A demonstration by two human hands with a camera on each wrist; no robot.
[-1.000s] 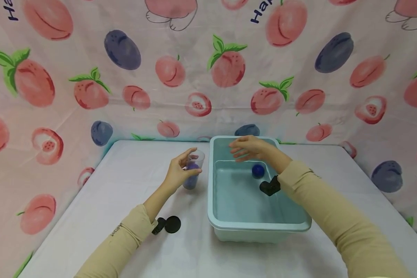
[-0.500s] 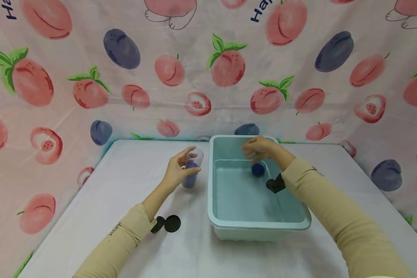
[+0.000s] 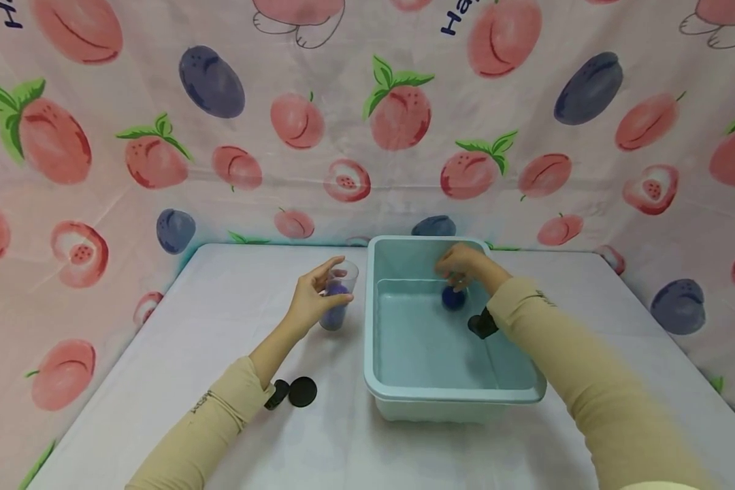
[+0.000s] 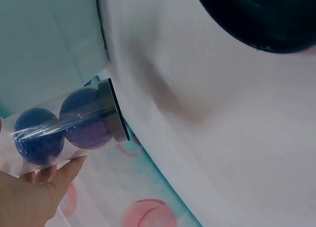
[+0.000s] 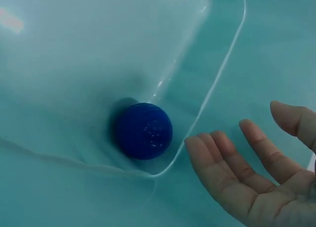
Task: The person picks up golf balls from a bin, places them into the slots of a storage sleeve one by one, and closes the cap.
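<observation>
A clear plastic tube (image 3: pixel 333 318) stands left of the tub, gripped near its top between the thumb and fingers of my left hand (image 3: pixel 307 301). Two blue balls (image 4: pixel 86 119) sit one behind the other inside it in the left wrist view. My right hand (image 3: pixel 465 264) reaches down into the far right corner of the pale green tub (image 3: pixel 453 395). A single blue ball (image 5: pixel 144 131) lies there on the tub floor. The right wrist view has the fingers loosely bent beside that ball, with a small gap between them.
On the white table (image 3: pixel 177 381), a round black lid (image 3: pixel 303 392) lies near my left forearm, left of the tub. Black wrist gear (image 3: pixel 482 324) hangs under the right cuff, inside the tub. A fruit-print cloth (image 3: pixel 367 184) rises behind the table.
My right hand has moved from above the tub's back part rightward and down toward the ball in the corner. The left hand keeps its hold on the tube, nearly still.
</observation>
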